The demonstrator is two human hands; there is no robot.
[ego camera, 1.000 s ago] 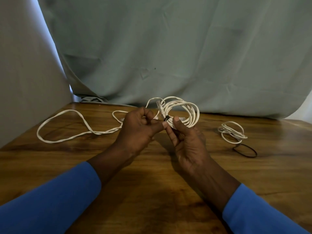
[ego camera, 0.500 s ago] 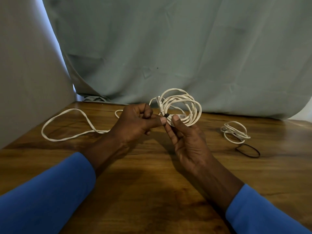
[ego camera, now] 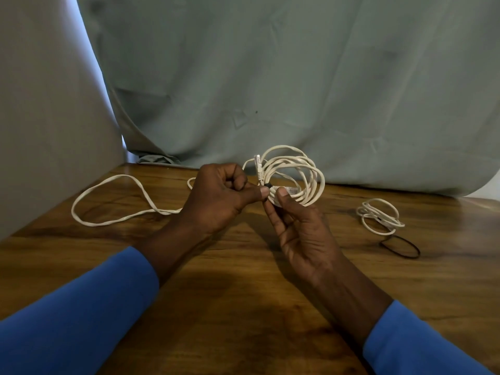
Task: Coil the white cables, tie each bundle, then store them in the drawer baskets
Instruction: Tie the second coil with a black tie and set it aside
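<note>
White cable forms two bundles: held coil (ego camera: 303, 171), pinched by left hand (ego camera: 219, 196) and right hand (ego camera: 303, 234) at an indistinct dark tie (ego camera: 267, 185), and second coil (ego camera: 378, 216) at three o'clock by one black band (ego camera: 401, 247).

Small dark piece (ego camera: 267, 185) pinched where left hand (ego camera: 219, 197) meets right hand (ego camera: 300, 228): too small to identify. Loose cable (ego camera: 162, 211) vanishes behind left hand, its join to coil (ego camera: 311, 171) hidden. Tag (ego camera: 291, 190) on coil blurred, unreadable. Blue sleeves (ego camera: 67, 320) cut off at bottom edge; surface (ego camera: 243, 293) cut off bottom and right.
</note>
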